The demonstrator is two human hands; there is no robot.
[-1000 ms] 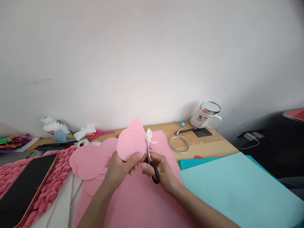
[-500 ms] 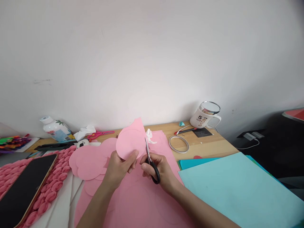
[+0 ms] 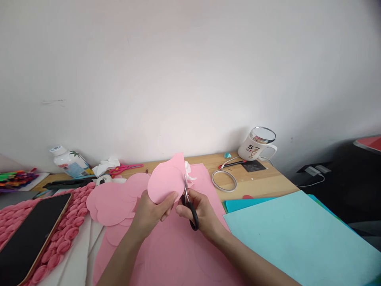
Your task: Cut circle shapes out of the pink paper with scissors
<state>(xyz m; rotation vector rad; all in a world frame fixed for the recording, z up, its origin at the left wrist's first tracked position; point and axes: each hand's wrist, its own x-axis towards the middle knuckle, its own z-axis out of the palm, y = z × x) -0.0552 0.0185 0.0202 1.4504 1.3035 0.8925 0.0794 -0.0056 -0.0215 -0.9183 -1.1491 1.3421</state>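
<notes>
My left hand (image 3: 154, 212) pinches the lower edge of a pink paper piece (image 3: 165, 182), rounded on its left side with a pointed corner at the top. A drawn curve shows faintly on it. In my right hand (image 3: 198, 208) is a pair of scissors (image 3: 193, 214) with black handles, its blades pointing up at the paper's right edge. Beneath both hands lie pink sheets (image 3: 169, 254) with faint circle outlines. A pile of cut pink paper circles (image 3: 113, 202) rests to the left of my left hand.
A phone (image 3: 32, 234) lies on a pink woven mat (image 3: 70, 238) at left. Pink-handled scissors (image 3: 119, 170), a white bottle (image 3: 70, 161) and crumpled tissue (image 3: 105, 166) stand near the wall. Rightward are a coiled cable (image 3: 213, 180), a mug (image 3: 253, 149) and light blue sheets (image 3: 297, 234).
The pink paper piece and my left hand have shifted slightly right and turned a little. The scissor blades now meet the paper's right edge, closer together than before.
</notes>
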